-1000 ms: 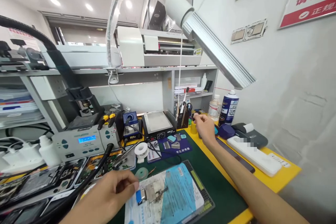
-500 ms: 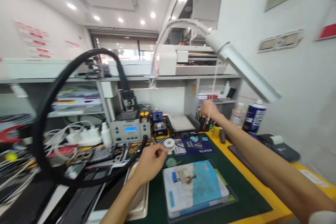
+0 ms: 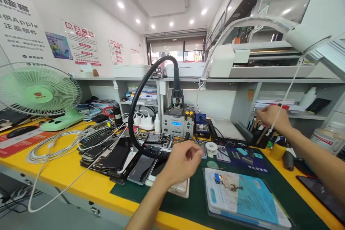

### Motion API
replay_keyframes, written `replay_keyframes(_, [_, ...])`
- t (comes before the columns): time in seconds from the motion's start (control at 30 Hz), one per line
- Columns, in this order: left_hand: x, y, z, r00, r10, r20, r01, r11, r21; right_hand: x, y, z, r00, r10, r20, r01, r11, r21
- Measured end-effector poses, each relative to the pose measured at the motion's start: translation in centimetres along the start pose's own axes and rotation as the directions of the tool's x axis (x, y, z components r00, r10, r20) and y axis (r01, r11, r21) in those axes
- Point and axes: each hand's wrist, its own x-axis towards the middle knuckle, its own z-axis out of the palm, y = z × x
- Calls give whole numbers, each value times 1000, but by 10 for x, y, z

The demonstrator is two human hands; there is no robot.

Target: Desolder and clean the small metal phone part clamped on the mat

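Case: flat, blue and white point(image 3: 258, 205), on the green mat point(image 3: 198, 208); small metal parts point(image 3: 226, 181), one with a blue end, lie on its upper face; contents hidden.
Left hand: point(image 3: 183, 161) above the mat, left of the case; thumb and forefinger curled toward each other; whether they meet or hold anything cannot be told.
Phones: dark stack point(image 3: 107, 154) at the left, partly behind a black hose point(image 3: 132, 115).
Spool: white point(image 3: 211, 153), beside a green disc point(image 3: 212, 165).
Clear bottle: point(image 3: 327, 134) at the right, lower part behind the forearm.
Right hand: point(image 3: 275, 116) at the pen pot, a white cord point(image 3: 287, 95) crossing before it; fingertips drawn in; grip and contact cannot be told.
Pen pot: black point(image 3: 262, 138), at the mat's far right corner, holding upright slim tools, partly covered by the hand, hard to tell apart.
Shelf bay: stacked papers point(image 3: 277, 105), a white bottle point(image 3: 308, 97), a dark object.
Lamp: point(image 3: 334, 54) head cut off by the right edge.
Fan: green point(image 3: 40, 95), cut off at left.
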Motion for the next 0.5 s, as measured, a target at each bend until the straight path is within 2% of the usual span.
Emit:
replay_keyframes(0.1, [-57,-28,-61,982,-121,-142,134,988,83,-7,5,-21,996,80,38,-79,997,-20])
replay_keyframes(0.17, [-83,-56,-105,921,-253,-297,309,938,156,-21,10,-36,995,93,21,-93,996,5])
replay_keyframes(0.27, [-88,-95,-154,811,-403,-423,540,794,279,-53,24,-46,988,119,103,-127,989,78])
replay_keyframes(0.37, [-66,-122,-169,744,-499,-445,662,641,388,-87,41,-33,960,143,239,-181,972,146])
replay_keyframes(0.5, [-35,-138,-160,687,-587,-428,721,478,501,-116,62,0,933,96,346,-192,948,254])
